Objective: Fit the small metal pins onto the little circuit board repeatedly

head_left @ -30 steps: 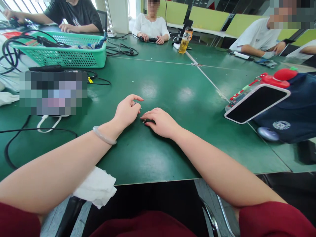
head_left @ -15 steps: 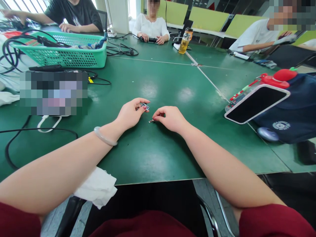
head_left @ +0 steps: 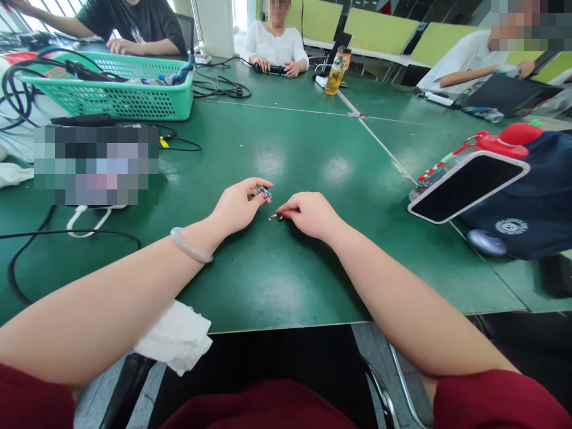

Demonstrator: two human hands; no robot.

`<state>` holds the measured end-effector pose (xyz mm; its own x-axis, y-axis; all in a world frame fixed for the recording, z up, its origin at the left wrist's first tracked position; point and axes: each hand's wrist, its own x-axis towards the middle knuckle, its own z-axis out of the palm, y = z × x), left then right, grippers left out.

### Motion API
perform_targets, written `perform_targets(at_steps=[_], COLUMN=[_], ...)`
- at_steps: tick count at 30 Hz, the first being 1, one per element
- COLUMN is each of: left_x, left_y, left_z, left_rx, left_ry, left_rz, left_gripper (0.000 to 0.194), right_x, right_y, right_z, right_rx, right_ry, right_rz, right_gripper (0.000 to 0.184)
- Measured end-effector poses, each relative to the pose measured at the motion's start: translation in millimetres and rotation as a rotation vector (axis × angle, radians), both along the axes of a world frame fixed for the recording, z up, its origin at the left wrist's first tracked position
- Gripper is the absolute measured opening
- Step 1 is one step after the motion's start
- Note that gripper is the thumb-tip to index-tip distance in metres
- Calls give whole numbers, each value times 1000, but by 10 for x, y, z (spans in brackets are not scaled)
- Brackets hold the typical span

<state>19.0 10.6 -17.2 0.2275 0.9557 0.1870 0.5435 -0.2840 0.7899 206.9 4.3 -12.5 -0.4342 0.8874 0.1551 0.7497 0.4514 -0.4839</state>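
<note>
My left hand (head_left: 236, 205) is closed in a pinch over the green table (head_left: 277, 292), a pale bangle (head_left: 190, 245) round its wrist. Between its thumb and fingers sits a small flat blue-and-white piece (head_left: 265, 193), partly covered by the thumb. Just to the right, my right hand (head_left: 313, 215) is low at the tabletop with its fingertips pressed together on a tiny dark-and-silver piece (head_left: 273, 217). That piece's far end pokes out toward the left; its kind is too small to make out. The two hands are close but apart.
A green basket (head_left: 134, 107) of cables stands at the back left, near a blurred-out device (head_left: 96, 167) with a white cable. A phone (head_left: 469, 187) leans on a dark blue bag (head_left: 536, 196) at right. A bottle (head_left: 336, 77) and several people are beyond.
My right fingertips have shifted slightly on the tiny piece, and a second dark bit now shows under them. My left hand has barely moved.
</note>
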Motion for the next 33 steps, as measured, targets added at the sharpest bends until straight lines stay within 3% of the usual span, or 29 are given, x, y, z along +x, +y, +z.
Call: perform_targets(at_steps=[6, 18, 33], left_x=[2, 17, 10], left_y=[7, 1, 12], left_z=[1, 12, -8], left_rx=[-5, 14, 13], left_ry=[-1, 50, 54], left_rz=[5, 13, 16], left_gripper=[30, 30, 30], right_x=[-77, -136, -87], right_y=[-14, 8, 54], right_z=[-20, -54, -63], right_rx=[118, 190, 132], right_ry=[-73, -184, -107], right_rz=[14, 114, 24], right_gripper=[11, 13, 16])
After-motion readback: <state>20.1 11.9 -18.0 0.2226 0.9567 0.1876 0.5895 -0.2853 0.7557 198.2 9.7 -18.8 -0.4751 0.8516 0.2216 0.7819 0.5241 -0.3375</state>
